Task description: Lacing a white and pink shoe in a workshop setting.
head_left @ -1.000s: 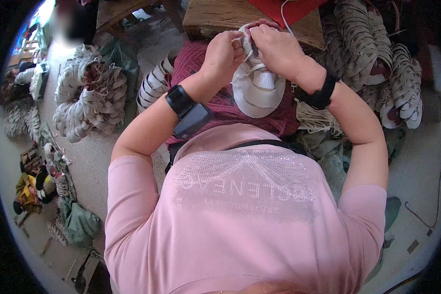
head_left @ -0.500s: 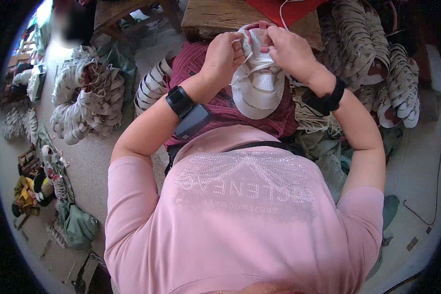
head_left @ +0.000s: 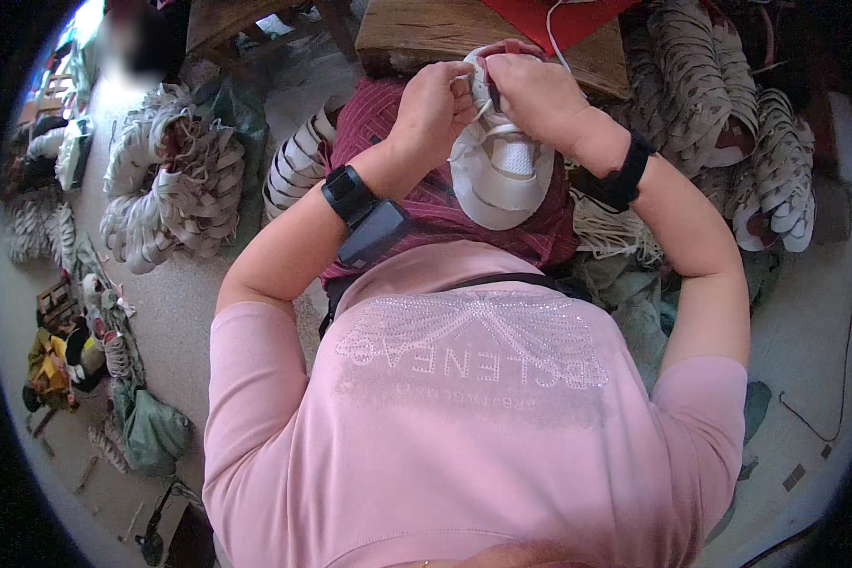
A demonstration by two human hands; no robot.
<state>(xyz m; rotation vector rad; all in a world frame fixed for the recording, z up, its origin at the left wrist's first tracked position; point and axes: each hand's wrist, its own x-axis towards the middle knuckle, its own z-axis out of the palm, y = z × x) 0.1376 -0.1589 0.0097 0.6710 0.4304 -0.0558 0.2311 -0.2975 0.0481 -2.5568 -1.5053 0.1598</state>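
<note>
A white shoe upper with pinkish-red lining lies on my lap, its toe toward me. My left hand is closed in a pinch at the left eyelet edge. White shoelace trails just below those fingers and seems to run into the pinch. Over the shoe's opening and tongue lies my right hand, fingers curled together by the eyelets. Its fingertips are partly hidden, so what they pinch does not show. Both wrists carry black bands.
Ahead stands a wooden block bench with red material on it. Bundled white shoe uppers stand at left; more strung uppers are at right. White laces lie by my right side. A green bag rests lower left.
My right hand has moved left across the shoe's opening, now covering the tongue and upper laces. The left hand stays almost in place, still pinching.
</note>
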